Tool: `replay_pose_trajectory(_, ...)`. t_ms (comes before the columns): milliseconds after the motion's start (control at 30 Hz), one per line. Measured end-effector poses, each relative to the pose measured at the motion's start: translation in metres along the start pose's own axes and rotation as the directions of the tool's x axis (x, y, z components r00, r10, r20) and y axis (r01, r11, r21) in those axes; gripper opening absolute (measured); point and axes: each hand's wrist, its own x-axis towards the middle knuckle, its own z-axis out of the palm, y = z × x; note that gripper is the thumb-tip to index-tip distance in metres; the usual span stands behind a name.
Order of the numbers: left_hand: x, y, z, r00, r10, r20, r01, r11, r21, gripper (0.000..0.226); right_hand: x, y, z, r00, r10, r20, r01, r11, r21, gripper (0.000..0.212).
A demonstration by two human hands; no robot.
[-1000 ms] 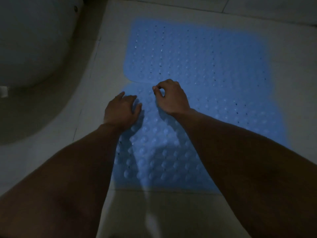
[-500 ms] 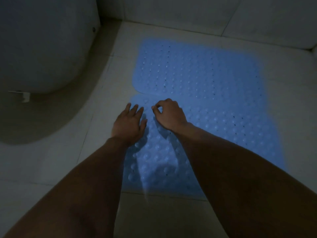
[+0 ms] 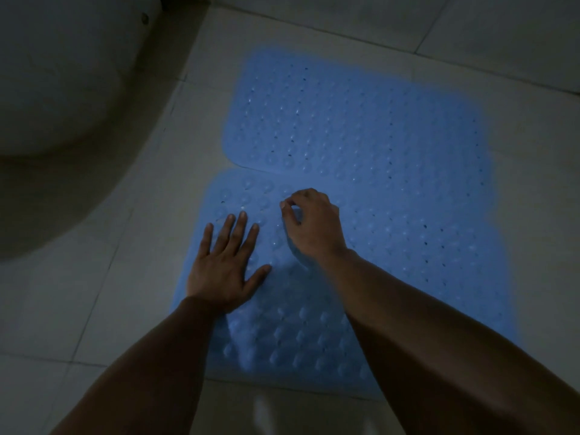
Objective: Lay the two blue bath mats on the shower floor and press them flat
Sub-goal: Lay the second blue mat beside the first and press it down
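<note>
Two blue bath mats with raised bumps and small holes lie on the tiled floor. The far mat (image 3: 361, 120) lies flat toward the wall. The near mat (image 3: 408, 246) lies just in front of it, their edges meeting or slightly overlapping. My left hand (image 3: 224, 265) lies flat with fingers spread on the near mat's left part. My right hand (image 3: 314, 226) rests on the same mat with fingers curled, thumb and forefinger close together; whether it pinches the mat I cannot tell.
A white toilet bowl (image 3: 62, 83) bulges in at the upper left, its shadow falling on the floor tiles (image 3: 103, 293). The tiled wall base (image 3: 408, 26) runs along the top, behind the far mat. The scene is dim.
My left hand has flattened and spread its fingers on the near mat and lies further back from the mat's far edge. My right hand stays curled in much the same spot. The view shifted.
</note>
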Motion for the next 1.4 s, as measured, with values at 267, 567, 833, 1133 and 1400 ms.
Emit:
replay_pose_trajectory(267, 0.016, -0.008, -0.038, 0.997, -0.004, 0.083, 0.02, 0.98, -0.199, 0.066, -0.015, -0.007, -0.001, 0.992, 0.057, 0.114, -0.037, 0.985, -0.171, 0.043)
replay_pose_trajectory(567, 0.023, -0.02, -0.061, 0.984, -0.137, -0.117, 0.123, 0.985, -0.122, 0.054, -0.098, -0.03, 0.054, 0.961, -0.003, 0.277, 0.084, 0.956, -0.281, 0.094)
replay_pose_trajectory(833, 0.023, -0.033, -0.061, 0.97, -0.234, -0.072, 0.222, 0.965, -0.142, 0.054, -0.093, -0.033, 0.051, 0.937, 0.036, 0.347, 0.032, 0.982, -0.187, 0.105)
replay_pose_trajectory(1133, 0.04, 0.01, -0.052, 0.988, -0.097, -0.122, 0.077, 0.983, -0.165, 0.056, 0.005, -0.014, -0.034, 0.842, 0.304, 0.446, -0.489, 0.781, 0.39, 0.046)
replay_pose_trajectory(1400, 0.033, 0.127, 0.006, 0.979, 0.202, -0.035, -0.204, 0.974, -0.098, 0.073, -0.013, 0.069, -0.08, 0.922, 0.378, 0.083, -0.386, 0.88, 0.276, 0.03)
